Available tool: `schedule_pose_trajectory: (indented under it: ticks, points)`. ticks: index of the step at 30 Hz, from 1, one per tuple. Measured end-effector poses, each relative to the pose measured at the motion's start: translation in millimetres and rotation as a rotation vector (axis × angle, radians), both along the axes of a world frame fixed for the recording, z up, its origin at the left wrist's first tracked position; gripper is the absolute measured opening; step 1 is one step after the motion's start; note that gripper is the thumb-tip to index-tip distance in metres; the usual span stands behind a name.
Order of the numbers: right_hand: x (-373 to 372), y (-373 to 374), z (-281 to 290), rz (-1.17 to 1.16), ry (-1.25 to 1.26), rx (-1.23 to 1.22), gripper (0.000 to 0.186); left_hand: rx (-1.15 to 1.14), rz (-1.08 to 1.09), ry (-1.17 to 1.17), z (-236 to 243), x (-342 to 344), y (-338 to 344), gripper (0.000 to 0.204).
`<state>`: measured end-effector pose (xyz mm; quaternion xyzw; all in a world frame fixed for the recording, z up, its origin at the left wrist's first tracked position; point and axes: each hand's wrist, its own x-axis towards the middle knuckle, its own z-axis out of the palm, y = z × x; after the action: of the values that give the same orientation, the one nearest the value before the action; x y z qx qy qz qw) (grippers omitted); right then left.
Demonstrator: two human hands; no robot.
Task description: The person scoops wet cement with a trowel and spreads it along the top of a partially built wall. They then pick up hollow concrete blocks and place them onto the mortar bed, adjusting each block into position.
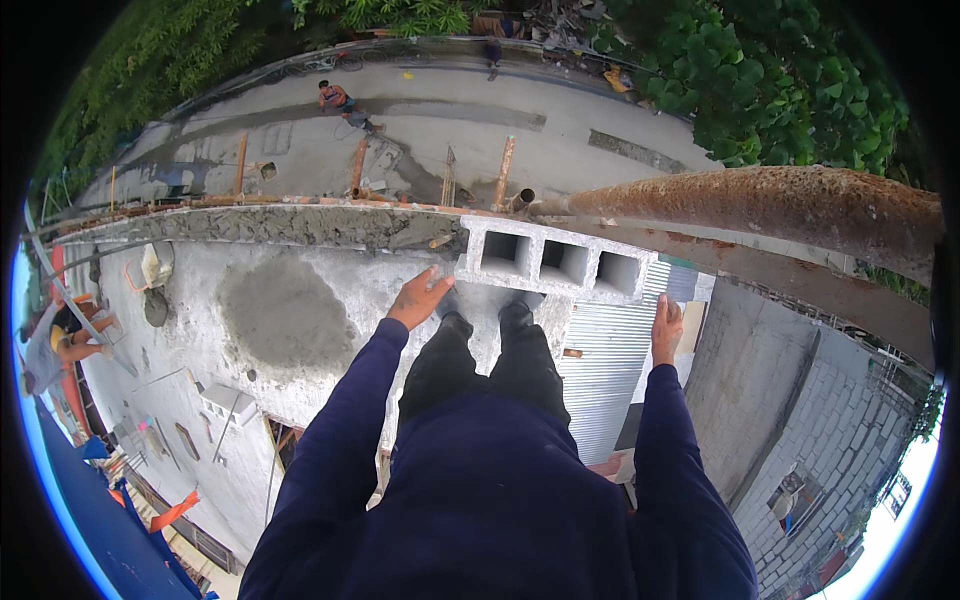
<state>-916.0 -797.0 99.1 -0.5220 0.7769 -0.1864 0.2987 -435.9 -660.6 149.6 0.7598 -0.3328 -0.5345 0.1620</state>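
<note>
Hands: stood apart, the bare, blue-sleeved left hand (422,299) at one block end, the bare right hand (667,330) by the other; whether either gripped could not be told.
Block: grey concrete, three rectangular hollows (535,257), sat at the mortar's right end.
Mortar: a rough, wet-looking grey strip (330,227) ran leftward.
Pipe: thick, rusty, round metal (760,198) extended rightward.
Street: grey pavement (450,82) lay beyond.

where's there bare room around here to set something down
Pale surface lies bare between the grey patch and the left hand, and between that patch and the dark round object. The hollow block is crowded: left hand near one end, right hand near the other, feet close below.
</note>
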Motion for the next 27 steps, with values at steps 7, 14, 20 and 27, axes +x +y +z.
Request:
schedule_pose_trajectory:
  ticks: [7,14,20,27]
  points:
    - [22,66,1,0.27,-0.008,1.156,0.046,0.341,0.118,-0.305,-90,33,224,0.059]
    - [175,69,37,0.816,-0.035,1.098,0.046,0.422,0.01,-0.074,-145,7,286,0.038]
    - [239,84,63,0.707,-0.093,0.999,0.043,0.153,0.326,-0.011,-110,124,233,0.048]
    - [264,105,86,0.506,-0.211,0.908,0.042,0.022,0.213,-0.351,-103,284,227,0.044]
